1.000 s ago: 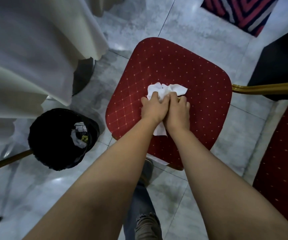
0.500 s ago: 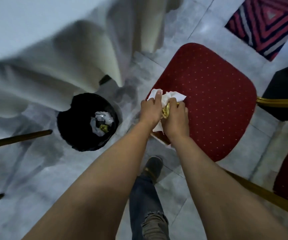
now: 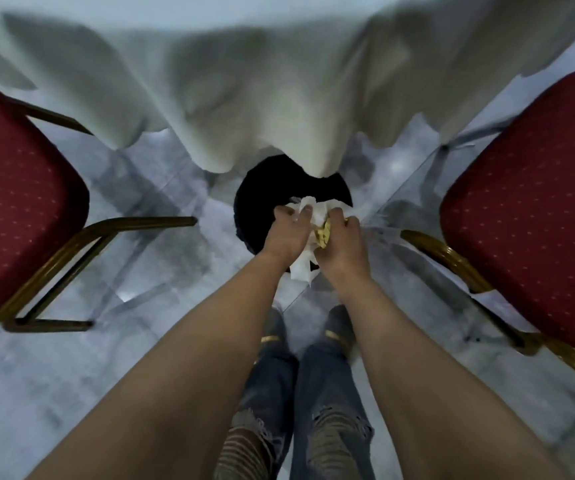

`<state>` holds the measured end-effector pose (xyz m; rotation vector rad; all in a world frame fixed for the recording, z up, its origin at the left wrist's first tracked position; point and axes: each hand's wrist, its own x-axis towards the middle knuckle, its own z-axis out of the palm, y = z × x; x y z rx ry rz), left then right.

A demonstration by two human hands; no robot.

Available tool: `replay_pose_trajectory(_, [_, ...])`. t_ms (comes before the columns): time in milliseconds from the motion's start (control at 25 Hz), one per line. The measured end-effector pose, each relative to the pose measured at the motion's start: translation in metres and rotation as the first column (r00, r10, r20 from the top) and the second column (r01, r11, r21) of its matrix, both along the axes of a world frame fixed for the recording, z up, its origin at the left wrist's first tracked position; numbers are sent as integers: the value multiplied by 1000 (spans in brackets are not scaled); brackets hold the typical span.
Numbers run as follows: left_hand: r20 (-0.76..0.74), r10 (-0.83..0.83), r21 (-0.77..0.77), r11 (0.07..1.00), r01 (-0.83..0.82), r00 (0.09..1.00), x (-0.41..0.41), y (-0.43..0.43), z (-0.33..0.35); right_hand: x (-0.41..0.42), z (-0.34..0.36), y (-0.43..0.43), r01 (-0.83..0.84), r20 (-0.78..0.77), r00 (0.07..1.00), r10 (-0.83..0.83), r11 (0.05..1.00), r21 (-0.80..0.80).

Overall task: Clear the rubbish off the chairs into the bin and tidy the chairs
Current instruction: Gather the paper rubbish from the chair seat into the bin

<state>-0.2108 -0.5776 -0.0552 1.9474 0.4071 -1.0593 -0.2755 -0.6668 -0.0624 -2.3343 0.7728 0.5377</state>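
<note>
Both hands are over the black bin (image 3: 255,194) now. The left hand (image 3: 288,232) and right hand (image 3: 345,239) are pressed close, fingers curled tight round a crumpled white napkin (image 3: 313,206), and a yellow scrap (image 3: 323,234) pokes out between them. The danger is that a loose tail of napkin dangles below the wrists, right at the bin's near rim. If the hands let go from here, I'd say it could catch the edge and flop onto the floor (image 3: 133,358). The yellow scrap looks barely trapped, so it may slip free on its own and miss. Also watch the white cloth (image 3: 244,84) hanging off the bench: its hem droops over the far side of the bin's mouth, narrowing the target, and the bundle could brush it. The inside of the bin is too dark to read. The floor underfoot is pale grey marbled tile, glossy with reflections. A red dotted chair (image 3: 16,188) with a gold frame stands to the left and its twin (image 3: 528,209) to the right, with the bin between them. Dark shoes (image 3: 339,327) and ripped jeans (image 3: 327,393) show below.
</note>
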Motion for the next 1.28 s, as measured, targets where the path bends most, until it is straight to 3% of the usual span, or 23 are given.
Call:
replay_pose_trajectory(240, [-24,55,-17,998,-55,998,29,27,-37,32,-34,16,-52,6,999,53,998,-37])
replay_pose_trajectory(440, [-83,31,-72,997,-37,996,40,31,-47,40,-50,8,-68,10,998,67,997,42])
replay_pose_trajectory(720, [42,-58,-115,991,62,997,21,41,-15,15,-14,6,-168,-72,983,168,986,0])
replay_pose_trajectory(840, [166,-241,86,970,229,956,4,54,16,8,19,13,-254,-81,965,250,967,-31])
replay_pose_trajectory(1000, [262,-456,335,869,363,850,-23,88,89,-8,95,36,-372,-64,928,367,923,-99])
replay_pose_trajectory(1280, [362,-519,529,798,288,774,-88,175,226,-41,233,94,-535,26,837,547,827,-171])
